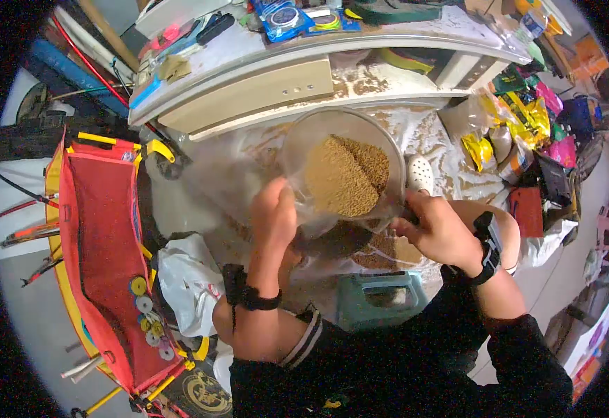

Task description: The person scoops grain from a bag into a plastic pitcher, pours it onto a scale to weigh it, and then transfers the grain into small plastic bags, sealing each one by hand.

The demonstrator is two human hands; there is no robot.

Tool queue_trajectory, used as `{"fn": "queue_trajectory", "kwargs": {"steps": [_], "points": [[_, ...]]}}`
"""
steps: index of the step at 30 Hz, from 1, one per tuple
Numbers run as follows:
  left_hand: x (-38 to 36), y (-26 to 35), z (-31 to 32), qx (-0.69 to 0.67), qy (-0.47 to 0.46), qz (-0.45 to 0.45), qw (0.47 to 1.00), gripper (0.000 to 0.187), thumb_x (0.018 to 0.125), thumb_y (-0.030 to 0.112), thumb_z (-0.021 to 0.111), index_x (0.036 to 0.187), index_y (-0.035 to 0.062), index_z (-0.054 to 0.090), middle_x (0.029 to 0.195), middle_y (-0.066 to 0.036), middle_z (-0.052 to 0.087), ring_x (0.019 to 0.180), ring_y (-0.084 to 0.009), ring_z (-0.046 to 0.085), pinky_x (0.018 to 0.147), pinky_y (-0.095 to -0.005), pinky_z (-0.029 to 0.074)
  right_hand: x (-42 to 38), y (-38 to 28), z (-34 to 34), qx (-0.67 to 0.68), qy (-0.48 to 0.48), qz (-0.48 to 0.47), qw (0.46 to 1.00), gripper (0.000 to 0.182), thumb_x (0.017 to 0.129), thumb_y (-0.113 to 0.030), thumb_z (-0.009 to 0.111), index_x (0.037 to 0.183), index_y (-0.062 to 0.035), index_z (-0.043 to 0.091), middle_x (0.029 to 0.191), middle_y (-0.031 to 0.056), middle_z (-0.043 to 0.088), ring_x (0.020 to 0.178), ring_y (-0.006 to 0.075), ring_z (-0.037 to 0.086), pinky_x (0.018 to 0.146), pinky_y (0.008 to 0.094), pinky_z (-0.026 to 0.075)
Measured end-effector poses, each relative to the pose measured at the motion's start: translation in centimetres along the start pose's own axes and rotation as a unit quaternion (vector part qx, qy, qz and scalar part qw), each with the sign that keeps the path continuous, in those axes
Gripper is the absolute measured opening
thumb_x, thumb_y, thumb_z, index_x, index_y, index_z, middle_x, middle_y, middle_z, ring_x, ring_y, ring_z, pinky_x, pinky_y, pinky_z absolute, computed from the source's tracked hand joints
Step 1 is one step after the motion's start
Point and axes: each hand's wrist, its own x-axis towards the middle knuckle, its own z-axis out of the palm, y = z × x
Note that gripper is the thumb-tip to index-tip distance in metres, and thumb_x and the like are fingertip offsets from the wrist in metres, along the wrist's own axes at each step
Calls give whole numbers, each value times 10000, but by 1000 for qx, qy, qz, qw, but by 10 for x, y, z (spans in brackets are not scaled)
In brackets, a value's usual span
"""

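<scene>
A clear round bowl (301,132) is held up in front of me, tilted, with granules (346,177) inside, pale tan on one side and darker brown on the other. My right hand (447,233) is closed on the bowl's right near rim. At the left near side, my left hand (274,216) is closed against the rim, its fingers partly blurred. Left of the bowl, a pale translucent area is smeared by motion. Brown granules (384,252) also lie below the bowl, near the floor.
A cluttered workbench (248,49) runs across the far side. A red fabric cart (102,230) stands left, a white plastic bag (189,279) beside it. A teal stool (381,299) is close to my legs. Colourful packets (520,125) pile up at right.
</scene>
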Motion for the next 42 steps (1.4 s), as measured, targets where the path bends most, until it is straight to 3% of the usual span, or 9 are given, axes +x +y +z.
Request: {"fn": "queue_trajectory", "kwargs": {"steps": [6, 8, 12, 25, 27, 30, 36, 38, 42], "points": [[1, -3, -3, 111, -11, -39, 993, 256, 845, 209, 447, 883, -6, 580, 868, -262, 586, 827, -434, 555, 709, -476, 412, 0, -8, -3, 9, 64, -23, 998, 234, 805, -74, 620, 1007, 16, 543, 782, 243, 582, 698, 388, 571, 624, 389, 456], [1, -10, 0, 118, -17, 9, 993, 183, 887, 135, 453, 844, -10, 556, 659, -64, 550, 566, -165, 547, 533, -311, 426, 0, -4, -3, 20, 60, -5, 998, 232, 812, -71, 619, 1011, 17, 540, 779, 238, 582, 685, 374, 570, 619, 378, 454], [2, -6, -2, 38, -53, -1, 998, 159, 884, 114, 453, 801, 9, 540, 633, -53, 532, 539, -140, 521, 508, -308, 420, 4, 11, 1, 34, 92, -39, 994, 249, 812, -79, 627, 1024, 21, 542, 779, 230, 587, 671, 344, 577, 616, 362, 456], [-1, 9, -5, -6, -98, 12, 995, 176, 876, 143, 489, 921, -4, 576, 744, -196, 587, 672, -297, 562, 610, -379, 424, 3, 10, 2, 100, 92, -21, 990, 273, 833, -79, 617, 1063, 48, 544, 817, 197, 624, 698, 208, 580, 651, 318, 463], [0, 8, -5, 3, -116, 8, 993, 166, 874, 138, 492, 895, -5, 573, 740, -191, 585, 665, -286, 562, 602, -378, 422, 3, 17, 1, 65, 58, -35, 996, 276, 886, -34, 540, 1146, 38, 483, 752, 30, 589, 682, 80, 545, 599, 222, 440], [0, 3, -3, -12, -85, 48, 995, 157, 867, 138, 503, 852, -5, 565, 717, -182, 579, 639, -287, 556, 583, -382, 416, 3, 4, 1, 109, 76, 19, 991, 280, 832, -74, 619, 1073, 47, 545, 817, 186, 624, 711, 188, 572, 669, 306, 464], [2, 5, -8, 2, -91, 55, 994, 151, 856, 139, 528, 855, -6, 567, 677, -177, 570, 608, -284, 556, 565, -381, 417, 2, -4, -3, 96, 61, 3, 994, 281, 828, -40, 606, 1091, 39, 547, 863, 174, 636, 743, 175, 578, 699, 304, 465], [1, 13, -12, -3, -144, 16, 989, 163, 887, 118, 492, 911, -23, 570, 760, -71, 580, 728, -146, 521, 669, -310, 425, 1, -2, -5, 85, 63, 3, 994, 284, 824, -29, 603, 1095, 36, 547, 867, 174, 635, 748, 173, 582, 700, 305, 466], [1, 7, -7, -51, -104, 47, 992, 162, 864, 140, 528, 850, -18, 556, 699, -190, 562, 640, -275, 556, 594, -369, 422, 0, -3, -7, 59, 72, -21, 995, 299, 819, -14, 594, 1110, 34, 544, 848, 176, 631, 741, 176, 592, 687, 305, 466]]}}
